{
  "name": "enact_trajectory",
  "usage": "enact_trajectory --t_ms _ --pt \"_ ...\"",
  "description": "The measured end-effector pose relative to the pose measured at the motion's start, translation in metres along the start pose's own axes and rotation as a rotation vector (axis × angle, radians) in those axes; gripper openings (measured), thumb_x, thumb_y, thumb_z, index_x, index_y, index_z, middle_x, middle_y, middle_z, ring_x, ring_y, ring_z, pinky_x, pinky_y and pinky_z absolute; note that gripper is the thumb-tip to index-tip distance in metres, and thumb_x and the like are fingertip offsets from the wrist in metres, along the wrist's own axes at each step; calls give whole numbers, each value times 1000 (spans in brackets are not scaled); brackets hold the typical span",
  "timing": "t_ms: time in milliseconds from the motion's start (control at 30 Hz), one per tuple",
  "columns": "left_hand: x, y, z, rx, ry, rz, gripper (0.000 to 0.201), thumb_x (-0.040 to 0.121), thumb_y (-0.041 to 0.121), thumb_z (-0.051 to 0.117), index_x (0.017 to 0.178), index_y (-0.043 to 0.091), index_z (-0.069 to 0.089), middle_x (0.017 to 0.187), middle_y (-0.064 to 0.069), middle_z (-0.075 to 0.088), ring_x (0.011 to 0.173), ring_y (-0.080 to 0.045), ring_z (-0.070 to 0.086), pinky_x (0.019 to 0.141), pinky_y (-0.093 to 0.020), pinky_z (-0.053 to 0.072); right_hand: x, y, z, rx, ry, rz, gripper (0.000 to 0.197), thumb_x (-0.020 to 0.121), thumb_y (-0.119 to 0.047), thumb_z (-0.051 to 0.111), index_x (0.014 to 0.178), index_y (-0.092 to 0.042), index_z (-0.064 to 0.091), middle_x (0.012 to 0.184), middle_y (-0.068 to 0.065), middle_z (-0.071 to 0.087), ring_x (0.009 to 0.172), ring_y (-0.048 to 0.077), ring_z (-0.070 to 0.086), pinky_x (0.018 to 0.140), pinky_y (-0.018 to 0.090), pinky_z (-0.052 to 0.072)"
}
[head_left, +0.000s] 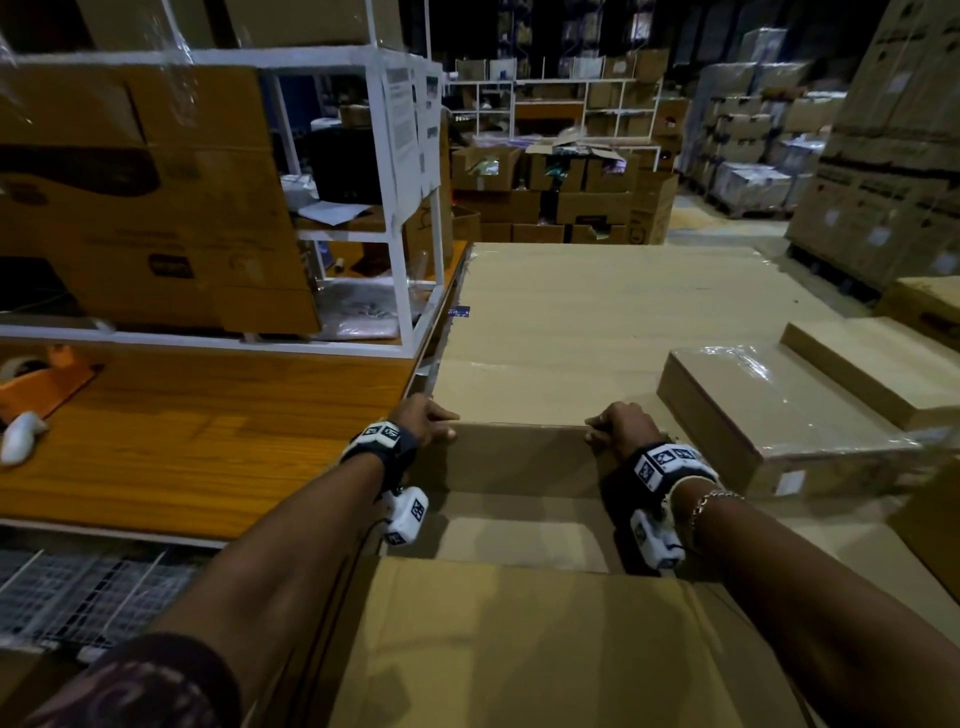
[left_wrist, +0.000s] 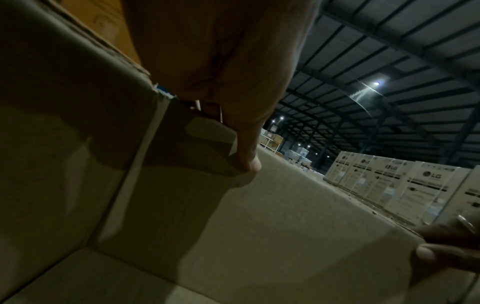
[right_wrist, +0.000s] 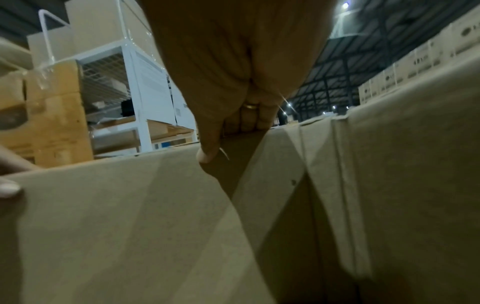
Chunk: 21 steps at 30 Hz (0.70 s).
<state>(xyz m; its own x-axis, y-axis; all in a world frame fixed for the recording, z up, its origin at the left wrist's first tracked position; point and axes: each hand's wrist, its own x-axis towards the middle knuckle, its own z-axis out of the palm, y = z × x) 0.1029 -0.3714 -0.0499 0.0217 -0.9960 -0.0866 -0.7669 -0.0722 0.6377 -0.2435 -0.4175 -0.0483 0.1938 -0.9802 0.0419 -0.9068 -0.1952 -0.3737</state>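
Left hand (head_left: 423, 423) and right hand (head_left: 621, 428) are both curled over the top edge of the far panel (head_left: 519, 457) of an open cardboard box (head_left: 519, 649), one near each corner. That's the head view. The box sits right in front of me, close beside the orange table (head_left: 208, 441) on my left, with a big flat cardboard sheet (head_left: 597, 312) beyond it. My read is that I'm partway through opening the box up. Next is either folding that panel outward or tugging the box closer. Either way, both hands have to go together or the panel twists.

Left wrist view: the left thumb (left_wrist: 249, 162) is pressed on the panel's inner face. The fingers go over the far side, so I can't see them.

Right wrist view: pretty much the same grip. The right thumb (right_wrist: 207, 154) is inside and the ringed fingers (right_wrist: 249, 119) are hooked over the edge.

Hard to make out: the box floor is mostly under my arms and in shadow, so I can't say if anything's in there. The corner folds are blurry too, and the near flap is cut off at the bottom of the head view.
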Motion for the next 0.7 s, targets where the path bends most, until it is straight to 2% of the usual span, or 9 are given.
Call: enact_trajectory --t_ms 100,233,333,433,533,567,633,700 --pt "-1 -1 1 9 50 8 27 86 19 78 112 21 76 115 2 74 106 -15 62 89 -29 51 -1 -2 1 -26 -1 -24 21 87 -23 76 104 -12 79 104 15 76 102 33 69 83 35 55" --pt "0 -5 13 70 127 25 25 87 17 77 111 19 77 109 2 75 101 -13 64 79 -22 47 1 -5 12 -122 -14 0 22 93 -26 68 100 -6 76 100 19 72 95 37 68 78 34 51" --pt "4 -5 12 87 118 24 24 84 21 79 108 23 78 111 2 75 105 -14 65 87 -28 53 -1 -7 16 -179 -17 39 22 94 -23 65 98 -3 73 100 20 69 93 37 67 79 35 51" --pt "8 -2 2 104 56 0 26 82 24 82 108 23 78 111 2 76 107 -16 65 92 -31 53 -2 -12 3 -165 -49 53 21 92 -23 69 96 -4 76 99 19 72 95 37 69 79 35 52" --pt "7 10 -17 128 -72 22 32 84 30 81 113 17 77 115 0 75 105 -15 66 86 -26 50 -1 -19 -29 -78 -147 24 21 84 -24 79 99 -10 80 101 12 76 96 23 71 77 28 50" --pt "4 16 -22 127 -99 31 36 84 32 81 116 15 76 117 -1 74 103 -15 66 83 -25 49 -3 -23 -43 -63 -183 5 25 83 -27 81 102 -11 80 103 9 76 96 19 70 77 27 50" --pt "-4 31 -33 156 -137 76 41 86 32 79 122 13 72 120 -4 72 104 -15 66 81 -23 50 -13 -30 -70 -18 -214 -27 35 83 -35 80 109 -11 78 110 6 75 101 18 69 86 29 53" --pt "-21 48 -41 168 -170 162 41 89 29 76 127 14 68 126 -6 70 111 -17 66 89 -26 54 -29 -37 -92 32 -193 -68 39 82 -44 78 107 -13 79 106 2 76 94 15 69 84 28 53"
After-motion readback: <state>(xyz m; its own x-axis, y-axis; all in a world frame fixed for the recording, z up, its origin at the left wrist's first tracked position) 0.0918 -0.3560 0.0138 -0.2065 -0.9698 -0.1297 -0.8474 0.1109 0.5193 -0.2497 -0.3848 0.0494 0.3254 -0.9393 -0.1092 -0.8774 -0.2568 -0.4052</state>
